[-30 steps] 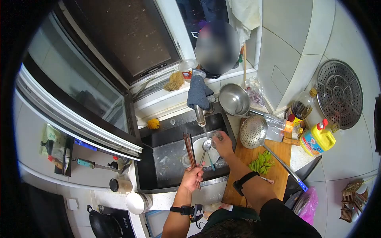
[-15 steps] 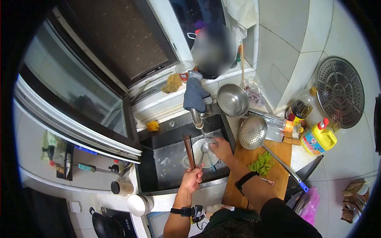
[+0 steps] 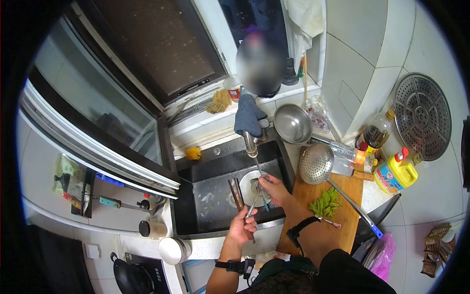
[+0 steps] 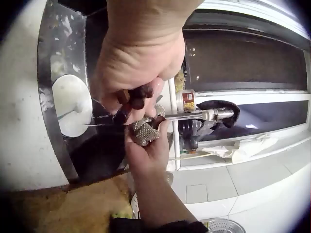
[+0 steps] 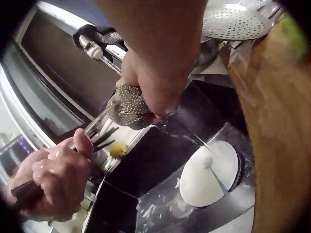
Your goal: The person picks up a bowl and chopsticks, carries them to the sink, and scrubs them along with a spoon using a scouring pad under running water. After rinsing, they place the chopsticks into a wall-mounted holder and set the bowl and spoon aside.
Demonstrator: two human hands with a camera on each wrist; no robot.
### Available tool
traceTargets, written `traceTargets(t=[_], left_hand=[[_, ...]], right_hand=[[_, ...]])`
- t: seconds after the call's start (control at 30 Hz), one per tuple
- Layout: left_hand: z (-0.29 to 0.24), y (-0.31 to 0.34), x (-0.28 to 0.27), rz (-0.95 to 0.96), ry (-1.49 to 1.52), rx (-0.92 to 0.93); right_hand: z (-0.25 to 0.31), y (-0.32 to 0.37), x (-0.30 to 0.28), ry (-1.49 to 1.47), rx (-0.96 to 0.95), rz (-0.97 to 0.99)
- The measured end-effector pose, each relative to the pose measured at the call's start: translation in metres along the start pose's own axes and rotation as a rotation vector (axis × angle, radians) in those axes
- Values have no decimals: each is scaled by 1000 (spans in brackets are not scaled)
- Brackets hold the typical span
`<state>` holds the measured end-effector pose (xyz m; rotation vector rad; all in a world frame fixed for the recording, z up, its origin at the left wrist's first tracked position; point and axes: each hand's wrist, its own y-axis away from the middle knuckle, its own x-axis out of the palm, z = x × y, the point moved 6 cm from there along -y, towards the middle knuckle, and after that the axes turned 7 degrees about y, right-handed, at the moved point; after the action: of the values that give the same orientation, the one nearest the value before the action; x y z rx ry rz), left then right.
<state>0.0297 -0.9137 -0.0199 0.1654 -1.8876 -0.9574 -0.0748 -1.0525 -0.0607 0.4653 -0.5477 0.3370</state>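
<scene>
My left hand (image 3: 242,228) grips a bundle of dark wooden chopsticks (image 3: 234,194) together with a metal spoon (image 5: 103,113), whose handle points forward to the other hand. My right hand (image 3: 275,190) pinches a silvery mesh scrubber (image 5: 128,106) around the spoon's bowl end, which is hidden inside it. Both hands are over the black sink (image 3: 205,171), close to the running faucet (image 3: 250,147). Below them in the sink sits a white dish (image 5: 201,179) with a thin teal-handled utensil (image 5: 218,178) lying in it.
Right of the sink, a wooden cutting board (image 3: 298,225) bears green vegetables (image 3: 325,202) and a long-handled skimmer (image 3: 317,164). A metal pan (image 3: 292,122) stands behind it. A yellow detergent bottle (image 3: 397,172) is farther right, and stacked white bowls (image 3: 174,251) stand at the sink's front left.
The right hand has come toward the left hand and closed the scrubber over the spoon's bowl. The left hand has turned, bringing the spoon away from the chopsticks toward the right.
</scene>
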Motion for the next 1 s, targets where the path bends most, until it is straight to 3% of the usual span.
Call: traceTargets(t=[0.1, 0.3, 0.4, 0.5, 0.53, 0.63, 0.73, 0.83, 0.93, 1.0], left_hand=[[1, 0, 0, -17, -14, 19], [-15, 9, 1, -213, -230, 224], [-26, 11, 1, -366, -444, 391], [-27, 3, -1, -389, -552, 488], [-26, 0, 0, -379, -570, 507], [-23, 2, 12, -322, -561, 551], [-21, 4, 8, -273, -414, 571], [-29, -1, 16, -260, -448, 545], [-40, -11, 24, -265, -486, 533], [-43, -11, 23, -283, -484, 543]], right_hand=[[1, 2, 4, 25, -13, 15], [4, 4, -33, 8, 14, -381], [23, 7, -28, 29, -172, -378], [29, 8, -1, 590, -284, -354], [46, 22, 23, 724, -516, -290], [53, 24, 36, 1150, -609, -207], [51, -3, -10, 1010, -252, -520], [41, 14, 17, 1064, -377, -318], [27, 15, 19, 967, -235, -306], [24, 10, -6, 782, -183, -481]])
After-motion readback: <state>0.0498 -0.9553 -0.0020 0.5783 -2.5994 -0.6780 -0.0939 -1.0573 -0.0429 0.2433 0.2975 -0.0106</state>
